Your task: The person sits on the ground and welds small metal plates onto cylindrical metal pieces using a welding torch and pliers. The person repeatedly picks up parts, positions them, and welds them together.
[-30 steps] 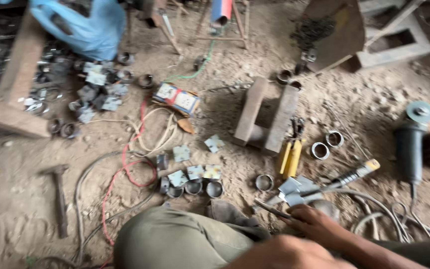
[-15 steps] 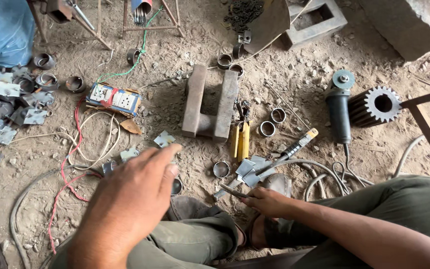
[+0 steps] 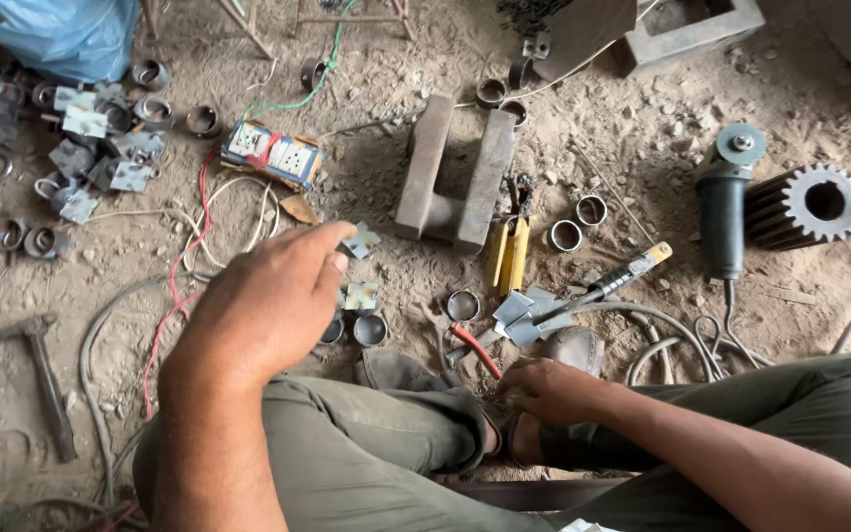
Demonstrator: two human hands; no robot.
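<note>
Hands first: my left hand [image 3: 266, 307] has come further out over the dirt floor [image 3: 642, 148] than it was half a second ago. It hangs palm down, fingers loosely together and bent, clamped on nothing. Its fingertips reach toward the small metal plate [image 3: 361, 239] lying just beyond them, and 2 short metal rings [image 3: 359, 329] and another small plate [image 3: 360, 296] sit right beside the thumb side of the hand. A second ago this hand was barely in view at the bottom edge, so the reach is a fresh move and, in my judgement, the plates and rings in front of the knee are what it is going for.

My right hand [image 3: 549, 389] has hardly shifted. It rests low by my foot, fingers curled around something with a red handle [image 3: 473, 347] that pokes out toward the rings; I cannot tell how firmly it grips.

Around them I see a yellow-handled tool [image 3: 509, 254], 2 more rings [image 3: 577, 223], a U-shaped steel block [image 3: 453, 172], an angle grinder [image 3: 723, 202] next to a gear wheel [image 3: 812, 202], a socket box [image 3: 273, 153] with red and white wires, and a hammer [image 3: 46, 379] well apart on the left.
</note>
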